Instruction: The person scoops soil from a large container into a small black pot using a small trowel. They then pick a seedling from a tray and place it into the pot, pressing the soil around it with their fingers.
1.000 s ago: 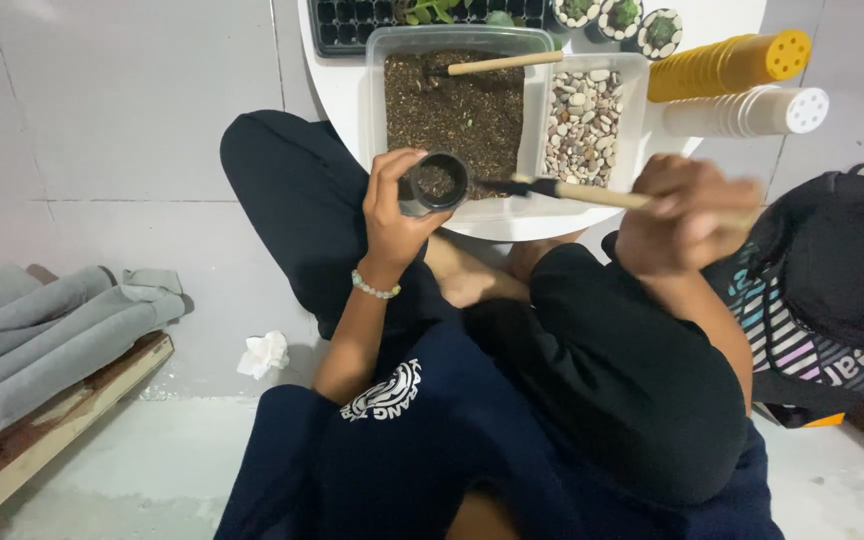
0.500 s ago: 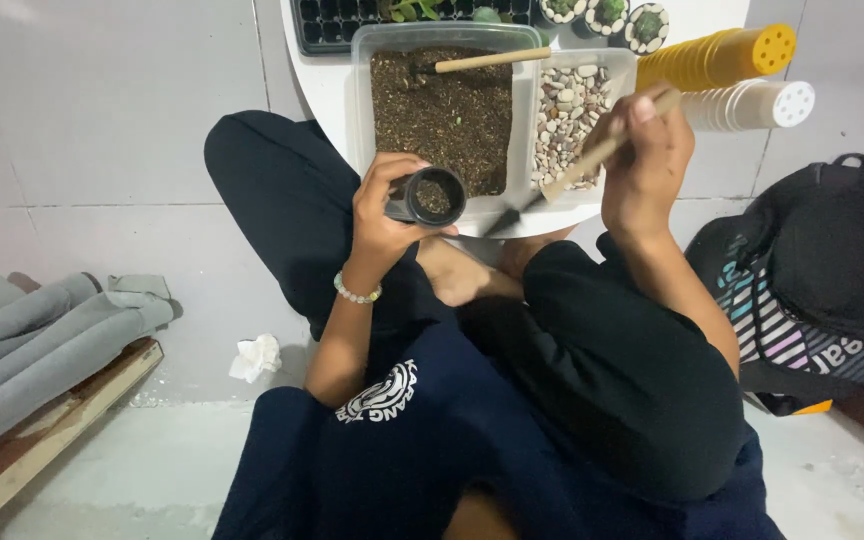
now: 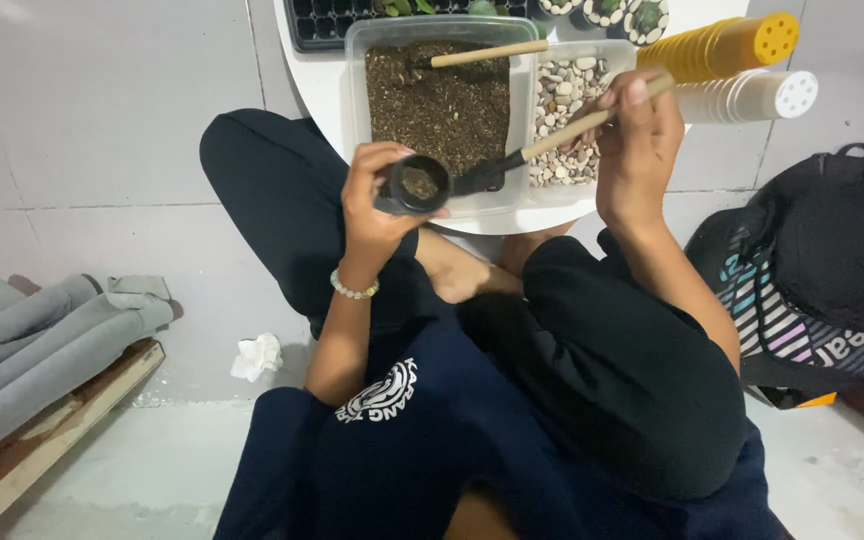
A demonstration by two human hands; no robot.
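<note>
We see the left hand [image 3: 377, 205] with its fingers wrapped around a small black pot [image 3: 415, 185], held tilted above the lap just in front of the white round surface [image 3: 327, 85]; the pot has dark soil inside. The right hand [image 3: 637, 140] has its fingers closed on the wooden handle of a small scoop [image 3: 542, 150], whose dark blade points down-left and sits just beside the pot's rim (whether it touches, we cannot tell).

On the surface stand 2 clear tubs side by side: the soil tub [image 3: 439, 100], with a second wooden-handled tool [image 3: 482, 53] lying in it, and the pebble tub [image 3: 570, 115] to its right. Past them lie a stack of yellow pots [image 3: 722, 48] and a stack of white pots [image 3: 752, 97], both on their sides. A black backpack [image 3: 832, 290] rests on the floor at the right, and a crumpled tissue [image 3: 257, 357] at the left.
</note>
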